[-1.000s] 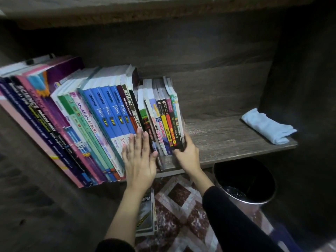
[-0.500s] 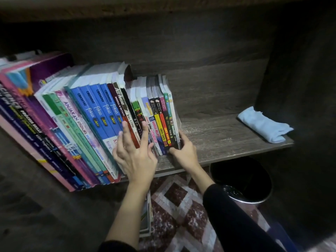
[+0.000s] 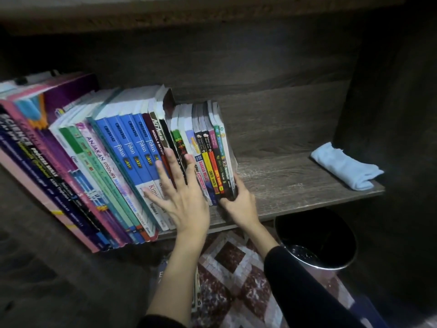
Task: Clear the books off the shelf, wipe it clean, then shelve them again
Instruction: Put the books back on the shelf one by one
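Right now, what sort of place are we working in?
Probably a home study corner: a dark wood-grain shelf holding colourful school workbooks, a folded pale blue cloth on it, and a round black waste bin on the patterned floor beneath.

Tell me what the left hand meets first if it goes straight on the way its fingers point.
The book spines. The left hand points its straight, spread fingers at the maroon Ace Ahead book and the blue fokus books and seems to touch them, though depth is unclear. Nothing stands between.
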{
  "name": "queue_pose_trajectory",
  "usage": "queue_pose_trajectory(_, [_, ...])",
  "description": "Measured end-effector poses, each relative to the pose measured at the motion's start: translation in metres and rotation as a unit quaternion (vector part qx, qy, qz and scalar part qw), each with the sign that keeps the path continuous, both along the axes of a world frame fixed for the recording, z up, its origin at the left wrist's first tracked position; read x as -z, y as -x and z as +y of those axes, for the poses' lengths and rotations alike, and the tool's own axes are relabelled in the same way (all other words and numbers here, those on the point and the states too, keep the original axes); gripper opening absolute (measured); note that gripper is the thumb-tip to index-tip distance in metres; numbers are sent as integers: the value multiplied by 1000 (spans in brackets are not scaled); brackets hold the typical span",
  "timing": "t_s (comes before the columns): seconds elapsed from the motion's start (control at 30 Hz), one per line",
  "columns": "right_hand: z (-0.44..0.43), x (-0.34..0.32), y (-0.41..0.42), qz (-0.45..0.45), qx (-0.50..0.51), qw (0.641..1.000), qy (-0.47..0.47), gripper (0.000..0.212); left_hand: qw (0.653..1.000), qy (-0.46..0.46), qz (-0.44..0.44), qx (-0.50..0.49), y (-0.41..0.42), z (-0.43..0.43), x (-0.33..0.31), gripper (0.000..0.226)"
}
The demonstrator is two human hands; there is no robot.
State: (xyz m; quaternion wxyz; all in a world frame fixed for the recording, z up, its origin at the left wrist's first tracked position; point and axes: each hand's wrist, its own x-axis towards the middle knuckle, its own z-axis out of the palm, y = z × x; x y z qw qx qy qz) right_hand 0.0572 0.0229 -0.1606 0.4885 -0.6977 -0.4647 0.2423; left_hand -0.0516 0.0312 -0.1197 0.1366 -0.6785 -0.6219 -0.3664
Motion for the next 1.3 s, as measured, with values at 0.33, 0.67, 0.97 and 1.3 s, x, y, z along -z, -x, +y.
queue_pose_trajectory(0.33, [1,1,1,-40,-7,999,1,75,998,-29,12,-56,-13,10,4,91])
queue_pose_trajectory(0.67, [-5,-17,-23,14,-35,998,-54,44,981,-150,-83,90,-11,-1,-17,60])
queue_pose_trajectory(0.97, [-4,-24,-21,-95,-31,988,-117,38,986,-39,19,158,-34,9,-78,56])
queue_pose_trajectory(1.3, [-1,-21,-28,-209,-29,974,-80,41,975,-108,-43,190,-35,4,-54,46])
